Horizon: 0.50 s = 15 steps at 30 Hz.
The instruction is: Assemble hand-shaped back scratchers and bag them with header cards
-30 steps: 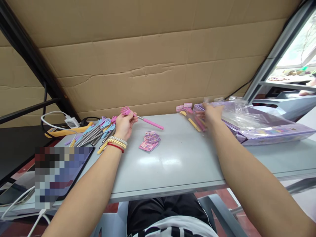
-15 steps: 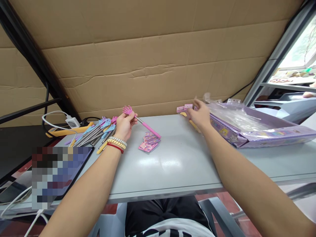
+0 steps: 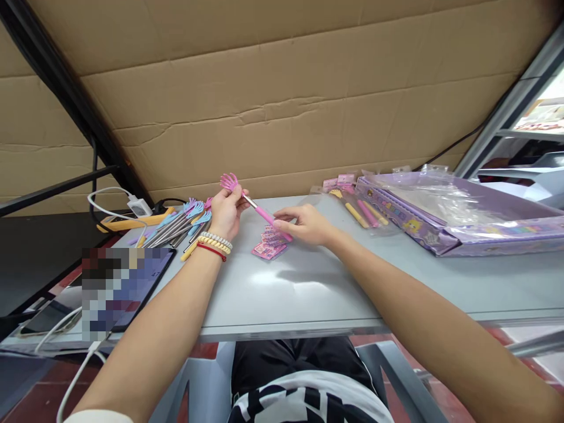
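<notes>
Now, left hand [image 3: 227, 212]: grip closed on pink stick [image 3: 261, 211]!
Right hand [image 3: 306, 225]: at its lower end, can't tell whether clasping.
Pink stick: slanting between both hands, near pink cards [image 3: 268, 250].

A: Lighting?
B: Bright, even; palest at upper right. White glare on the tabletop [image 3: 339, 302] before me, soft shadow below my right grip [image 3: 305, 224].
A: Quality?
B: Wide-angle stretch toward the edges. Tablet [image 3: 152, 275] screen's pixelated; far-right background's soft.
</notes>
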{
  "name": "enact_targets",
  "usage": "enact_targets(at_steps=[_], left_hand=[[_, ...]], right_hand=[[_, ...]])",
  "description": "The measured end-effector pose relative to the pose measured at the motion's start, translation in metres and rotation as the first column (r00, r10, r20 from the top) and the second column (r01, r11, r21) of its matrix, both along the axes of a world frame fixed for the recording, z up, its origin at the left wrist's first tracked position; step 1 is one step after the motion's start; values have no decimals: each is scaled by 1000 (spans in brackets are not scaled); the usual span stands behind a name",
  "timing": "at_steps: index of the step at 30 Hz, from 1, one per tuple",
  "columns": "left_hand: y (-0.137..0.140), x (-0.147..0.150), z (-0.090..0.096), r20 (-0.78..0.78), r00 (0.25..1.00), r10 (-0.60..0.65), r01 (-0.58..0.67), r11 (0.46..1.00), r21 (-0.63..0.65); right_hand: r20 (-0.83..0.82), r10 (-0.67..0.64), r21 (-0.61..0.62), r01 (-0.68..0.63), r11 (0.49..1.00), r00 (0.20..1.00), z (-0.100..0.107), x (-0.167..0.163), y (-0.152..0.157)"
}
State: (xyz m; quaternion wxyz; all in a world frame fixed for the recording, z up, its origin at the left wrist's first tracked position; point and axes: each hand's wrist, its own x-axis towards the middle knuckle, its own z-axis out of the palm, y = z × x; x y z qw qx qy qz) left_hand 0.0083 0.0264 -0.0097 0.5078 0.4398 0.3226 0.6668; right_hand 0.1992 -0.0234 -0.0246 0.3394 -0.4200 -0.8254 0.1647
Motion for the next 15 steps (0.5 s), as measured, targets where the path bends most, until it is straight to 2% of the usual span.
enact_targets(at_steps=[2,4,8,11,15], left_hand=[[-4,6,1,32,999,-4,3,999,39],[-8,11,2,49,999,-12,8,997,74],[-13,15,3,-17,999,-46,48,994,99],[-10,12,1,-109,990,-88,92,995,35],[-6,8,-4,-243,955,-171,136,979,-155]], right_hand=[[48,27,-13,-26,1000,999,3,-2,-2],[82,-5,1,5,1000,997,4,-4,-3],[28,-94,26,94,995,995,1,-7,-2],[-71,-128,27,130,991,989,3,-9,-5],[-203,-84,40,94,995,976,7,-11,-10]])
